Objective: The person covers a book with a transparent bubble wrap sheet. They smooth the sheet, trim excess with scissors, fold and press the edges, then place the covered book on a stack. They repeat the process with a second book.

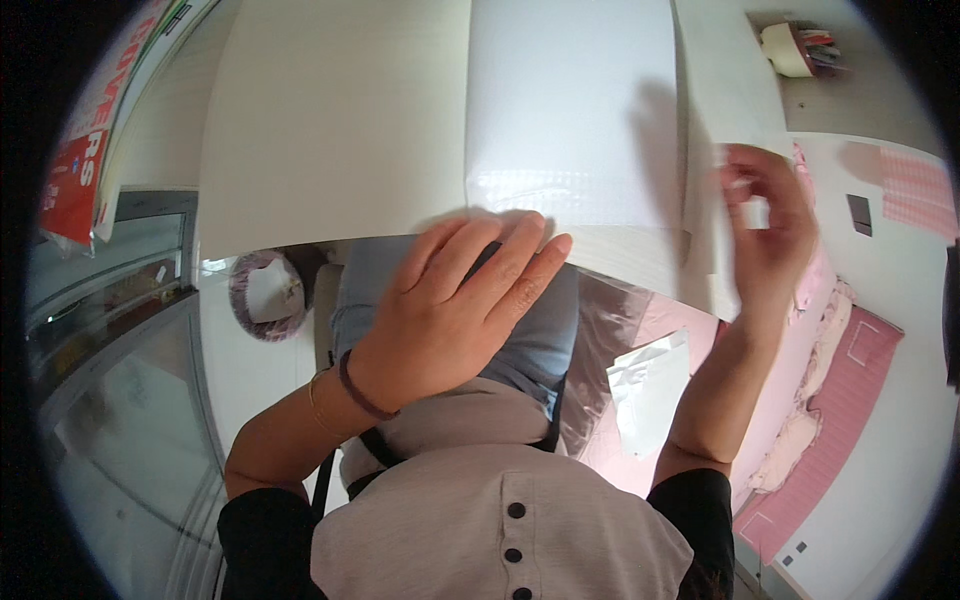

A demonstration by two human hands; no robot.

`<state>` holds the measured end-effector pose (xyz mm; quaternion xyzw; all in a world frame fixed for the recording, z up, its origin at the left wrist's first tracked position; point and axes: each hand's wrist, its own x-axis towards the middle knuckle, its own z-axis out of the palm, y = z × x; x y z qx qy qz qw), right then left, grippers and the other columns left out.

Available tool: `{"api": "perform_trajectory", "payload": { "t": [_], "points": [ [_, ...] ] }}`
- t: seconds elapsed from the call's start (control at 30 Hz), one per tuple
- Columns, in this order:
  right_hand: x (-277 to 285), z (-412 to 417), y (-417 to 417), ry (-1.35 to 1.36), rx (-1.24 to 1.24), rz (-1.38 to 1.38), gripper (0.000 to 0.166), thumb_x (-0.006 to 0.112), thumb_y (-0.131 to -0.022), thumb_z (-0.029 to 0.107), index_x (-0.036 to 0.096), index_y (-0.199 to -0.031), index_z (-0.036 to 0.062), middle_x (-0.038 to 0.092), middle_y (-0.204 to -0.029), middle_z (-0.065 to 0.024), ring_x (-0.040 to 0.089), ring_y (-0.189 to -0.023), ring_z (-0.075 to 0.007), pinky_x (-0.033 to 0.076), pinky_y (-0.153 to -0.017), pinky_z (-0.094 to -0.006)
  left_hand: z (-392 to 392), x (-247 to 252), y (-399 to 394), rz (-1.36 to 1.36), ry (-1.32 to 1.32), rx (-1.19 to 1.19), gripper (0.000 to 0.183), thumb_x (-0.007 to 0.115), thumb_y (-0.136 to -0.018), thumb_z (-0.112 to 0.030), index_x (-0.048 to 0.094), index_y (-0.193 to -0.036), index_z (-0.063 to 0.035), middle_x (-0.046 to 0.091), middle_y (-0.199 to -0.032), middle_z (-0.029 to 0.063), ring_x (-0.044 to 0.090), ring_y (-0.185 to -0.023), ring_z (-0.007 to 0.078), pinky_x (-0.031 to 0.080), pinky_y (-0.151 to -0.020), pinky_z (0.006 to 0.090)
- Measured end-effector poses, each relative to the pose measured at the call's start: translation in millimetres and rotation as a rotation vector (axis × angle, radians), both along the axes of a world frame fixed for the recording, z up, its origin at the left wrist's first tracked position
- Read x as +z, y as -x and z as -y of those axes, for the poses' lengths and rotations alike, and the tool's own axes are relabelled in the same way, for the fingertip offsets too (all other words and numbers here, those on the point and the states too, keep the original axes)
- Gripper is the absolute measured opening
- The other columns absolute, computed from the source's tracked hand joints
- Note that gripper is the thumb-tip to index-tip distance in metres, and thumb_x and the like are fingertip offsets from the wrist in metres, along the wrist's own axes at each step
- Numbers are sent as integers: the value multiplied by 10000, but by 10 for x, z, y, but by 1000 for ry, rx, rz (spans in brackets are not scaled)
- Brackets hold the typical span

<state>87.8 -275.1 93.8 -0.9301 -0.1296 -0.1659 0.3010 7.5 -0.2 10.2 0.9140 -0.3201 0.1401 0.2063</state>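
A large cream sheet or cover (337, 120) lies on the desk before me, with a glossy white sheet (574, 105) to its right, perhaps a clear film over paper. My left hand (465, 292) rests with its fingers spread on the near edge where the two meet, palm down. On the right, my right hand (772, 217) is blurred, its fingers curled beside a pale upright flap (701, 202) at the sheet's right side. Whether its fingertips pinch the flap cannot be told.
Red-and-white printed packs (82, 172) lie at the far left. Papers (649, 390) rest on a pink bed (682, 319) right of my lap. A lined basket (266, 296) stands on the floor at left. A small container (787, 49) is at the upper right.
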Motion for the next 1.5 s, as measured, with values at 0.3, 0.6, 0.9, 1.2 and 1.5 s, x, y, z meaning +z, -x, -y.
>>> {"api": "perform_trajectory", "payload": {
  "t": [0.3,0.6,0.9,1.2,1.5],
  "points": [
    [-429,2182,-402,305,-505,-227,528,689,-966,383,622,-1376,57,670,-1260,-216,647,-1149,-311,500,-974,-395,297,83,24,-133,11,19,778,795,-819,-289,490,-1491,-43,493,-1474,149,477,-1323,306,320,-1173,507],
    [-441,2331,-371,373,-396,-226,577,734,-922,343,570,-1449,173,601,-1348,-187,573,-1240,-331,464,-1043,-442,370,120,11,-114,17,4,781,829,-770,-259,523,-1424,40,488,-1432,164,465,-1306,340,403,-1137,487],
    [-176,2356,79,396,-90,-387,527,675,-935,130,577,-1449,198,448,-1550,-112,442,-1418,-282,440,-1092,-404,338,32,46,-61,73,26,774,846,-746,-253,548,-1398,39,483,-1420,136,455,-1298,313,434,-1121,468],
    [-183,2570,435,150,-390,-552,383,736,-838,0,575,-1177,77,554,-1010,-35,573,-938,-174,499,-756,-298,444,-41,112,-47,92,89,789,858,-704,-232,556,-1369,67,479,-1410,156,448,-1302,326,442,-1121,457],
    [387,2180,331,-602,-140,-195,364,633,-932,-58,545,-1271,42,600,-1128,-79,590,-995,-166,507,-886,-322,463,-98,144,40,25,137,804,834,-740,-341,558,-1387,48,452,-1438,155,359,-1404,338,384,-1177,455]
  ]
}}
